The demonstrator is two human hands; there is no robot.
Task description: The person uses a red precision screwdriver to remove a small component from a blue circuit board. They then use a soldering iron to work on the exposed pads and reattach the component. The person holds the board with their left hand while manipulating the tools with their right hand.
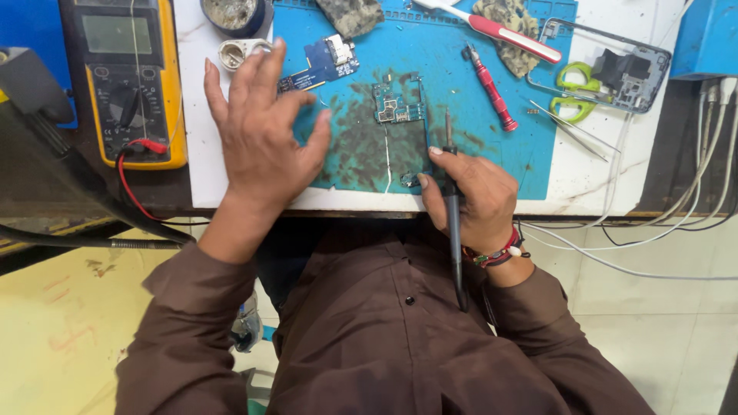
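1. Brown sleeves (361, 338) fill the bottom of my view and hide the near edge of the bench below them.
2. My right hand (473, 204) sits at the front edge of the blue mat (477, 115), fingers curled shut around a dark soldering iron (452, 207); its tip points up the mat, just short of the small circuit board (397, 104).
3. My left hand (261, 138) hovers over the mat's left edge, fingers spread and loosely bent, holding nothing.
4. That circuit board lies flat near the mat's centre, on a dark stained patch, between my two hands.
5. Open room: bare mat lies to the right of the iron; further right, the red screwdriver (490, 86) and tweezers (573, 127) crowd it.
6. At left, a yellow multimeter (127, 77) stands close beside the white benchtop (201, 154), its top cut off by the frame.
7. A second blue board (323, 63) lies just beyond my left fingertips.
8. The phone frame (615, 65) at the top right partly covers green scissors (573, 92); items along the top edge are cropped and hard to name.
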